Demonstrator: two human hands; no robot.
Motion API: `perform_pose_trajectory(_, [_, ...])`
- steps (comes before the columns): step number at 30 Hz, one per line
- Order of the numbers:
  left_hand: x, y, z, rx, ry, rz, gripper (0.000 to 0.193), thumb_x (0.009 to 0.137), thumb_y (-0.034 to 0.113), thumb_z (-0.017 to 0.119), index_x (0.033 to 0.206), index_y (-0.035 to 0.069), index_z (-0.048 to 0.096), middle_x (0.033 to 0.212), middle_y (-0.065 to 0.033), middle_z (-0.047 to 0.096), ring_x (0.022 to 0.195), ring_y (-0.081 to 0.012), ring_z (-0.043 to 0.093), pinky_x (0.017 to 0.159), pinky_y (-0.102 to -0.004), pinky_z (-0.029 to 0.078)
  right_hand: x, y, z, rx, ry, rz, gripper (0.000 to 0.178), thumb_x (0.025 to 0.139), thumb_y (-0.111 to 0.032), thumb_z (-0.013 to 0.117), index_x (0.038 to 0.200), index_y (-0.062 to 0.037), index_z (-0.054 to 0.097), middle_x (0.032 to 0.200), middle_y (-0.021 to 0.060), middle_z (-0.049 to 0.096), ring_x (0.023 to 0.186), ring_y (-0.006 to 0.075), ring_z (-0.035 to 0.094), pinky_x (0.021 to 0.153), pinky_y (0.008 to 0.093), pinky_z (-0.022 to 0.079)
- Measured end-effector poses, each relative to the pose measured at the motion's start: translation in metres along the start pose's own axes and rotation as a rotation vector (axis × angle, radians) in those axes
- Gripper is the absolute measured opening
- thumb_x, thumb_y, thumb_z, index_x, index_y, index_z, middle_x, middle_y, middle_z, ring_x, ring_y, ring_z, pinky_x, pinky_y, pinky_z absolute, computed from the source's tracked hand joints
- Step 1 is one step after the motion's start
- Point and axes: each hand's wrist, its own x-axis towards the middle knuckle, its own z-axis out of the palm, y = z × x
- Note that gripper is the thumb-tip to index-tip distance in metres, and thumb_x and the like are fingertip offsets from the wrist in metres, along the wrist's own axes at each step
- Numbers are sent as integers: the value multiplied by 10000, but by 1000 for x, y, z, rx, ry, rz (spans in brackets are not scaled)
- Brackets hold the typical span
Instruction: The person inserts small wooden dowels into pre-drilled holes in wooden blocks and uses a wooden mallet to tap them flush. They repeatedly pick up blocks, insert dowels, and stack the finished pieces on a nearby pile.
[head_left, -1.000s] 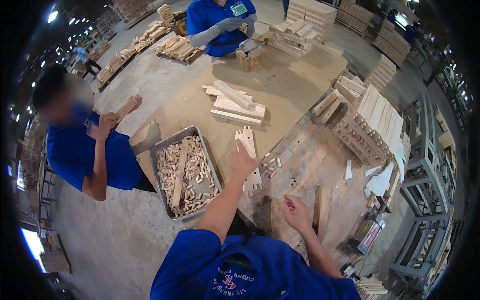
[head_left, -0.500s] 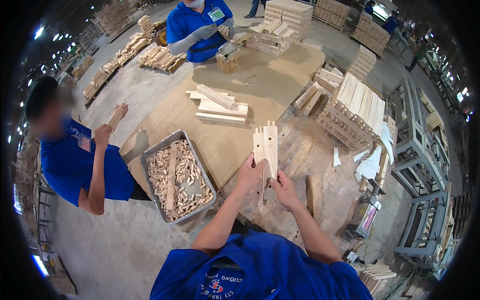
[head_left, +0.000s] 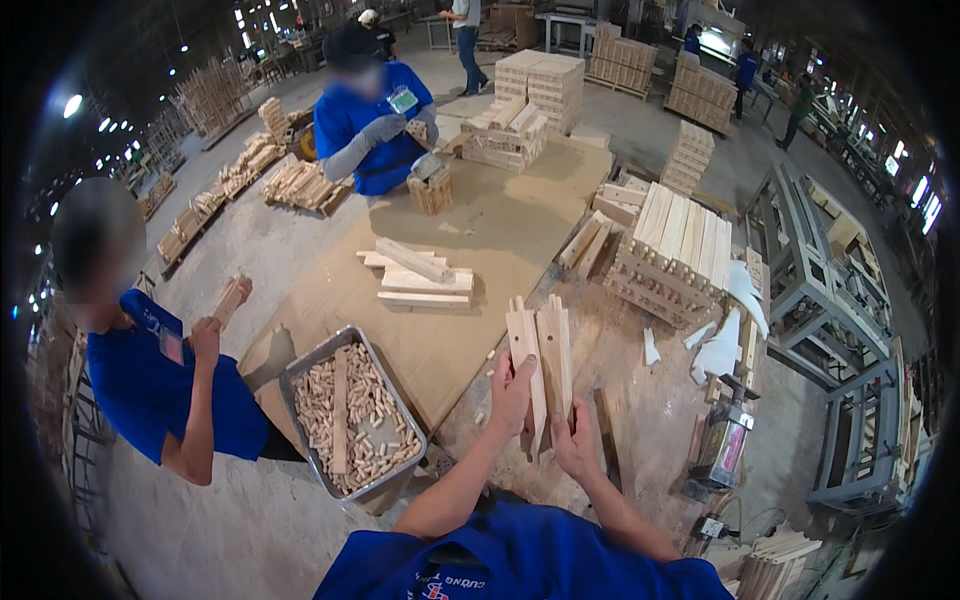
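Observation:
Two pale wooden pieces with drilled holes are held upright side by side over the near part of the table. My left hand point(head_left: 512, 396) is closed round the left wooden piece point(head_left: 523, 328), thumb across its face. The right wooden piece point(head_left: 554, 340) is gripped low down by my right hand point(head_left: 577, 440). A narrow gap parts the two pieces near the top. Left of my forearms stands a grey metal tray point(head_left: 424, 438) of short wooden dowels point(head_left: 375, 400), with a flat wooden strip point(head_left: 341, 410) lying across them.
Beyond my hands, several wooden pieces point(head_left: 425, 278) lie on the brown sheet covering the table point(head_left: 330, 290). A tall stack of wooden pieces point(head_left: 670, 260) and white scraps point(head_left: 718, 350) sit at the right. One co-worker point(head_left: 170, 370) stands left, another point(head_left: 370, 125) at the far side.
The two wooden pieces, earlier pressed together and overlapping, have come apart into a slight V with their edges turned. The view has tilted up a little. Each co-worker still holds a piece.

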Motion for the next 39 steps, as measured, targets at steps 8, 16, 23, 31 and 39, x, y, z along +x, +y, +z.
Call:
perform_pose_trajectory(8, [1,-7,-2,75,-113,6,281,1109,265,608,1301,62,583,1050,-13,679,878,-92,645,779,-277,560,-7,4,6,-186,-25,-217,587,1028,-37,600,1587,-23,419,1291,173,564,1150,261,606,937,349,534])
perform_pose_trajectory(16, [-13,-9,22,476,-153,83,264,988,138,763,1194,50,624,998,8,699,871,-78,653,762,-270,550,-25,32,-20,-312,-83,-201,675,997,-65,663,1623,-71,410,1259,166,575,1011,255,650,878,361,564])
perform_pose_trajectory(23, [-19,-17,27,327,-261,10,225,927,81,816,1116,58,695,994,-7,742,902,-100,696,805,-297,577,-36,24,-111,-509,166,82,544,950,-136,724,1468,-58,577,1266,223,623,1040,373,670,896,446,570])
perform_pose_trajectory(31, [-13,-34,48,117,-314,-56,243,930,133,804,1120,23,701,976,-63,742,874,-164,712,822,-344,587,-84,33,-146,-917,70,500,556,913,-266,785,1378,-15,609,1246,261,651,1132,467,646,976,530,528])
perform_pose_trajectory(39, [25,-24,44,-526,12,-550,237,937,235,708,1038,61,583,910,-117,647,878,-271,669,861,-425,610,-94,49,-133,-875,220,408,558,881,-254,783,1350,-12,600,1152,241,636,1070,428,644,930,480,538])
